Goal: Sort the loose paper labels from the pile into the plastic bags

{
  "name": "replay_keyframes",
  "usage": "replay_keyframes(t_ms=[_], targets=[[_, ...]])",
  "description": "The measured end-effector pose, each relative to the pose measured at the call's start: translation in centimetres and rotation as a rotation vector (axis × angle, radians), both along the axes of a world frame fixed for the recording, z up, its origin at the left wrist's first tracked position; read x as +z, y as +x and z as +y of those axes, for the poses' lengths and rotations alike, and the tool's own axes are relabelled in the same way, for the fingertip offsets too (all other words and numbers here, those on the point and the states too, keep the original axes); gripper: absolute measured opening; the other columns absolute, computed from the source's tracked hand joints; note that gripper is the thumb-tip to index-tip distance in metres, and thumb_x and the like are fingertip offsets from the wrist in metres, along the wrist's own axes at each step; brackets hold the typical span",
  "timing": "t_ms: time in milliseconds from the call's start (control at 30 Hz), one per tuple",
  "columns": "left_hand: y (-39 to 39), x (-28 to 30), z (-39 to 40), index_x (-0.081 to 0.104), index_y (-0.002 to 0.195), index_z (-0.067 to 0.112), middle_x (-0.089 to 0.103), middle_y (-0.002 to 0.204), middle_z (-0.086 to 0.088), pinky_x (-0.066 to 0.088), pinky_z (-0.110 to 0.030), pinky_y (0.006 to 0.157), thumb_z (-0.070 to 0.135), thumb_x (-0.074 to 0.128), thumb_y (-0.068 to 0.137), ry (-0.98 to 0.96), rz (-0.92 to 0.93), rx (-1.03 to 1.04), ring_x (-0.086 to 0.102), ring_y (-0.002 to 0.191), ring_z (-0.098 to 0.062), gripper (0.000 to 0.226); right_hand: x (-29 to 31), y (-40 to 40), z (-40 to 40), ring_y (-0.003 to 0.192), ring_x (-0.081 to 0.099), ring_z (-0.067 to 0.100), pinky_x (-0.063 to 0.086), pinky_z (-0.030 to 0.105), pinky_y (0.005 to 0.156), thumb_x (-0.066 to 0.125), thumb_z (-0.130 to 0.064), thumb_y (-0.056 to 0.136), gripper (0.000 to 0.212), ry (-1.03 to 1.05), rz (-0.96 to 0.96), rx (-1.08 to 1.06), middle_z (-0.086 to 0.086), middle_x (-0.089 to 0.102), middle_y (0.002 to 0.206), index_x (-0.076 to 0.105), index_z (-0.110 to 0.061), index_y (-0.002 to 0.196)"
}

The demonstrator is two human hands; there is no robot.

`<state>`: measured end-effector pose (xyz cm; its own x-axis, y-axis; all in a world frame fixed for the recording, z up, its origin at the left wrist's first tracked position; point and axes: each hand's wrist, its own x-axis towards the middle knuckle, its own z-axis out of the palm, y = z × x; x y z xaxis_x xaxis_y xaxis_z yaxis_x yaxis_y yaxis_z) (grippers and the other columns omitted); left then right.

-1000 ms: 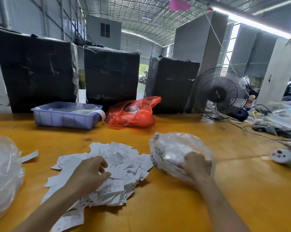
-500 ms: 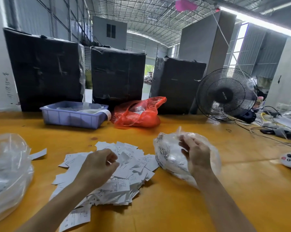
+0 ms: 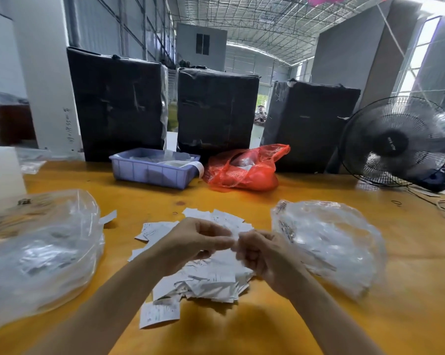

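Above the label pile (image 3: 203,275), left hand (image 3: 190,242) and right hand (image 3: 261,254) apparently pinch one blurred label together; next, judging which flanking plastic bag (image 3: 329,242) suits it.

Your left hand (image 3: 190,242) and right hand (image 3: 262,254) blur where they meet above the label pile (image 3: 208,278), so whatever you pinch is unreadable. Left of the pile, the clear bag (image 3: 42,252) runs past the frame edge.

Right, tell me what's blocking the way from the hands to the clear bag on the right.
Nothing visible: both hands meet above the label pile, and only bare table lies before the right clear bag.
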<state>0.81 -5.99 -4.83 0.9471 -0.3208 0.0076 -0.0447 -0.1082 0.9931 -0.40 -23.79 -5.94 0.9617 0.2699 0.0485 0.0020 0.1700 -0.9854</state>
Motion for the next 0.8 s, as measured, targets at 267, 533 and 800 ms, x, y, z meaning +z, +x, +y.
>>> replay_keyframes(t_ms=[267, 533, 800], targets=[[0.32, -0.38, -0.16, 0.074, 0.073, 0.007, 0.058, 0.055, -0.001, 0.04, -0.017, 0.05, 0.019, 0.079, 0.073, 0.114, -0.102, 0.096, 0.047, 0.05, -0.007, 0.013, -0.45, 0.02, -0.1, 0.071, 0.067, 0.013, 0.047, 0.024, 0.062, 0.068, -0.051, 0.068, 0.042, -0.179, 0.034, 0.031, 0.006, 0.073, 0.084, 0.075, -0.012, 0.082], [0.19, -0.51, -0.34, 0.072, 0.086, 0.008, 0.07, 0.073, -0.002, 0.049, -0.018, 0.061, 0.019, 0.072, 0.081, 0.112, -0.048, 0.079, 0.062, 0.061, -0.004, 0.013, -0.54, 0.28, -0.47, 0.056, 0.058, 0.009, 0.04, 0.021, 0.057, 0.079, -0.026, 0.053, 0.017, -0.041, 0.044, -0.058, 0.003, 0.068, 0.063, 0.074, -0.013, 0.063], [-0.15, -0.32, -0.59, 0.067, 0.094, 0.007, 0.07, 0.078, -0.004, 0.052, -0.023, 0.069, 0.008, 0.071, 0.08, 0.005, 0.036, 0.017, 0.067, 0.07, -0.011, 0.014, -0.86, 0.2, -0.01, 0.055, 0.054, 0.01, 0.038, 0.024, 0.058, 0.082, -0.03, 0.046, 0.023, -0.018, 0.043, -0.031, 0.003, 0.061, 0.058, 0.065, -0.017, 0.054]])
